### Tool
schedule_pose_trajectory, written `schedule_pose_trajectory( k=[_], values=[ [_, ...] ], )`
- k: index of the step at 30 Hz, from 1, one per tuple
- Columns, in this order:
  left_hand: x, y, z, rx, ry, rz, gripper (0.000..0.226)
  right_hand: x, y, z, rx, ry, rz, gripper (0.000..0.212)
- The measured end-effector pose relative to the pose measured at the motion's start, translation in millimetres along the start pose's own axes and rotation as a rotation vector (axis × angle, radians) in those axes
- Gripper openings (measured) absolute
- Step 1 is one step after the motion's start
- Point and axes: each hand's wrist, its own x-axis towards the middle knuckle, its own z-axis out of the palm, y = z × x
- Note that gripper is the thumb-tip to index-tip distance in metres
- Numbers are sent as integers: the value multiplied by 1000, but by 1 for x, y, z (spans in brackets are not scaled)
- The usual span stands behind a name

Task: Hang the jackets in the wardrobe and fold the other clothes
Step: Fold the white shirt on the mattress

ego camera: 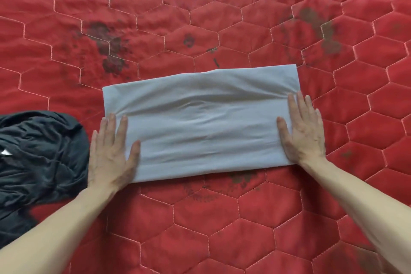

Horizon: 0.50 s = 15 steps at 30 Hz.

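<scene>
Fabric of a pale grey, soft and lightly rippled, lies folded into a long rectangle (200,122) across the middle of the frame, its edges fairly straight and its upper right corner crisp. It rests on a red quilted bedcover (222,18) stitched in pale thread into hexagons, the cloth slightly shiny and marked with dark blotchy stains toward the upper left and upper right. The left hand (111,153) lies flat on the rectangle's left end, fingers straight and spread, thumb stretched across the grey cloth. The right hand (303,131) presses flat on the right end in the same way, fingers extended, gripping nothing. At the left edge of the frame a dark charcoal garment (40,162) sits crumpled in loose folds, just beside the left hand.
</scene>
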Motion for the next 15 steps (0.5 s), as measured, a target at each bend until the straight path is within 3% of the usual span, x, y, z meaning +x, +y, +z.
schedule_pose_trajectory(
  k=[5,9,11,15],
  values=[
    [18,18,-15,79,23,108,86,5,-18,-9,-136,5,-21,76],
    [54,101,-6,37,84,391,79,23,-97,0,-53,80,-423,62],
    [72,141,3,61,87,446,74,35,-135,11,-72,76,-529,58],
    [107,158,14,89,48,350,71,65,-145,25,-48,-28,-367,62]
  ],
)
